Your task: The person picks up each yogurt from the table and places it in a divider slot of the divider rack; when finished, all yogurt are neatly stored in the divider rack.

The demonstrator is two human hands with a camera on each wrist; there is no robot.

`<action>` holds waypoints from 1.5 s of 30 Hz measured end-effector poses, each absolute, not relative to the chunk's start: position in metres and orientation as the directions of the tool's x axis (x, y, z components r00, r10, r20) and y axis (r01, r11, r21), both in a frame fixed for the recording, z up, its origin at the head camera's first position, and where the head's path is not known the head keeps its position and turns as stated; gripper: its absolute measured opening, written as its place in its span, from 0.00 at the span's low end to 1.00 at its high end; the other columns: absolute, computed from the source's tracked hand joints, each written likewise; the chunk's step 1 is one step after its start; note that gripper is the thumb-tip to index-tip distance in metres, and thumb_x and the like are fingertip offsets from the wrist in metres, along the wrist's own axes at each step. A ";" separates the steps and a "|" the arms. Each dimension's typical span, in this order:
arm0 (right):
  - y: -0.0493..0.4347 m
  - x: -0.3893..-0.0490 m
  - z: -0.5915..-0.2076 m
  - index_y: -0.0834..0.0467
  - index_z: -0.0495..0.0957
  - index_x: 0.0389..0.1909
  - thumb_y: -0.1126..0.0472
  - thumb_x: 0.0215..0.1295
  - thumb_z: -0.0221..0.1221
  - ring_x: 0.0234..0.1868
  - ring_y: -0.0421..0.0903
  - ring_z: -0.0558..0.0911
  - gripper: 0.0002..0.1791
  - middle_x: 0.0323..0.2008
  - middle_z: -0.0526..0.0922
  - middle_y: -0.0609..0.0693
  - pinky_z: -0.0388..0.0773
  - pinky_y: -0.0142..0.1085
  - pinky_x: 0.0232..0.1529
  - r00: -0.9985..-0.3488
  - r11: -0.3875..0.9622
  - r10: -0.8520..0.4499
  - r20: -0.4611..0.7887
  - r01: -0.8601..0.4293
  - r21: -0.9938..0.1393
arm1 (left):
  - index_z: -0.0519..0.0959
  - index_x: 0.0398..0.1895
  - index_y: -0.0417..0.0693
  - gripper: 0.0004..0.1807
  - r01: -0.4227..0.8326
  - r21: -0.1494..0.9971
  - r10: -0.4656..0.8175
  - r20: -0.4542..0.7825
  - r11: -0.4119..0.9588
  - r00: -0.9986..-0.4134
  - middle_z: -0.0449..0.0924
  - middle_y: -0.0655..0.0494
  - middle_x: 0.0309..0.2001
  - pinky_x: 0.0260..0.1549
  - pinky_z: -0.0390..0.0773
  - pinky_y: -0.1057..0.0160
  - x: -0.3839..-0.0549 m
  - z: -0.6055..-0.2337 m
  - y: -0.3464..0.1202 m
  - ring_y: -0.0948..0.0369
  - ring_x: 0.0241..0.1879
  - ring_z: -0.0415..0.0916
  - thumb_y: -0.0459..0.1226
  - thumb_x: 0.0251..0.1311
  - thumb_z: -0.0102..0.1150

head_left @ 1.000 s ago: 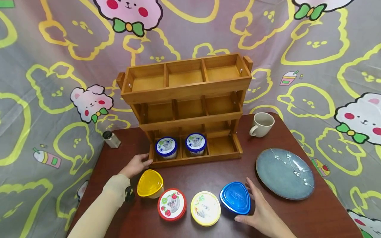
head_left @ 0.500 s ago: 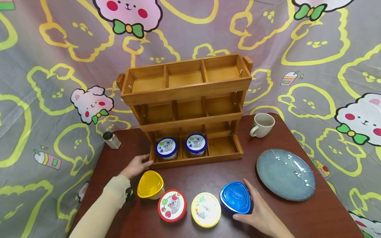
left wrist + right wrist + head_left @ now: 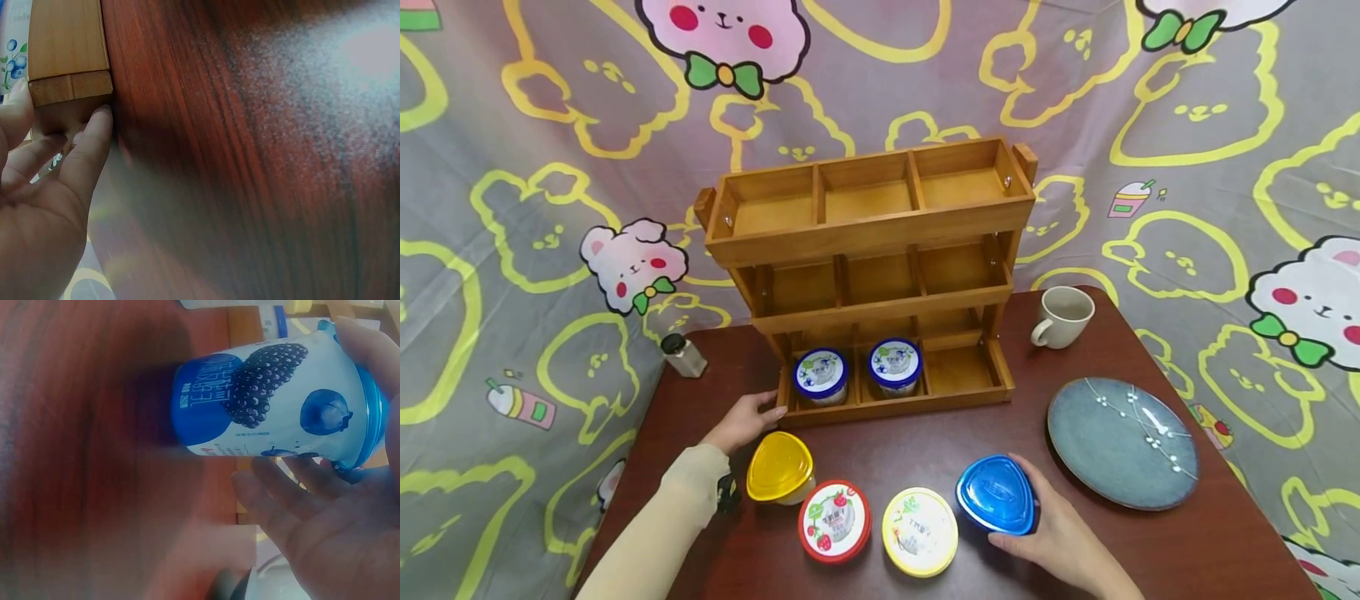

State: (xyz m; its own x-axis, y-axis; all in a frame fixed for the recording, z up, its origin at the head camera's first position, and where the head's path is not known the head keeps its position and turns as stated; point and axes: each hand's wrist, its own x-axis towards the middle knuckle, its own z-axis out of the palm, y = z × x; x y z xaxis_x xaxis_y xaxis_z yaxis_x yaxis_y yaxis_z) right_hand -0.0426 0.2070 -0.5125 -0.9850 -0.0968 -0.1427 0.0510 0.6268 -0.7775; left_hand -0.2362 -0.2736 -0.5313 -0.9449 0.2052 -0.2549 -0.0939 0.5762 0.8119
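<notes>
Blue-lidded cup is in the right hand, at the near right of the counter, between the yellow-rimmed tub and the plate. Right hand pinches it, thumb on one side, fingers on the other, up near the lid.

Orientation: long axis runs base to lid. Lid up, facing the head camera; base down toward the counter, so roughly upright. In the right wrist view that axis lies across the frame, lid right, base left, with the blackberry and blueberry print toward the lens. Can't tell if the base touches the counter.

Left hand: thumb and fingers apart, fairly straight, fingertips against the lower left front corner of the wooden rack.

Yellow-lidded cup stands just beside the left hand, lid up; red-rimmed tub sits between it and the yellow-rimmed one. Bottom tier of the rack: first blueberry tub in the left compartment, second blueberry tub in the middle one, lids up. Mug right of the rack, handle pointing left and nearer; shaker off to the left.
</notes>
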 end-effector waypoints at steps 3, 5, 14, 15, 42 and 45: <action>0.212 -0.046 -0.508 0.52 0.56 0.74 0.39 0.42 0.77 0.61 0.61 0.73 0.60 0.65 0.70 0.61 0.77 0.59 0.54 -0.990 0.631 -0.095 -0.107 0.023 -0.776 | 0.59 0.70 0.23 0.31 -0.091 0.814 0.208 -0.252 0.574 -0.945 0.62 0.25 0.66 0.45 0.83 0.51 -0.236 -0.532 -0.273 0.42 0.49 0.81 0.34 0.71 0.55; 0.217 -0.049 -0.502 0.52 0.56 0.74 0.39 0.42 0.77 0.60 0.62 0.73 0.60 0.65 0.70 0.62 0.77 0.59 0.53 -0.992 0.626 -0.088 -0.087 0.013 -0.780 | 0.59 0.70 0.23 0.32 -0.085 0.810 0.209 -0.250 0.581 -0.945 0.63 0.25 0.66 0.45 0.83 0.51 -0.235 -0.532 -0.274 0.42 0.49 0.81 0.35 0.71 0.56; 0.242 -0.085 -0.454 0.50 0.51 0.77 0.43 0.48 0.76 0.59 0.69 0.72 0.60 0.66 0.67 0.65 0.78 0.63 0.49 -0.993 0.624 -0.120 0.012 -0.085 -0.777 | 0.58 0.70 0.23 0.34 -0.095 0.808 0.209 -0.261 0.581 -0.942 0.62 0.24 0.66 0.45 0.83 0.51 -0.238 -0.533 -0.275 0.43 0.48 0.81 0.36 0.71 0.57; 0.245 -0.089 -0.449 0.50 0.51 0.77 0.44 0.48 0.76 0.59 0.69 0.72 0.60 0.66 0.67 0.65 0.78 0.63 0.49 -0.991 0.623 -0.129 0.027 -0.102 -0.776 | 0.58 0.70 0.23 0.34 -0.096 0.807 0.209 -0.262 0.583 -0.942 0.62 0.24 0.66 0.45 0.83 0.51 -0.238 -0.534 -0.275 0.43 0.48 0.81 0.36 0.71 0.57; 0.261 -0.201 -0.415 0.53 0.51 0.78 0.43 0.50 0.74 0.63 0.64 0.69 0.59 0.66 0.68 0.61 0.78 0.58 0.53 -0.936 0.594 -0.352 -0.013 -0.213 -0.776 | 0.59 0.69 0.22 0.31 -0.081 0.827 0.207 -0.232 0.556 -0.950 0.66 0.25 0.64 0.45 0.83 0.51 -0.234 -0.532 -0.274 0.42 0.51 0.79 0.33 0.71 0.56; 0.261 -0.212 -0.424 0.53 0.51 0.77 0.42 0.49 0.74 0.64 0.64 0.69 0.60 0.67 0.67 0.61 0.77 0.58 0.54 -0.935 0.597 -0.353 -0.039 -0.193 -0.779 | 0.60 0.69 0.23 0.31 -0.073 0.825 0.207 -0.225 0.560 -0.952 0.68 0.26 0.63 0.45 0.83 0.51 -0.234 -0.535 -0.274 0.43 0.51 0.79 0.34 0.71 0.56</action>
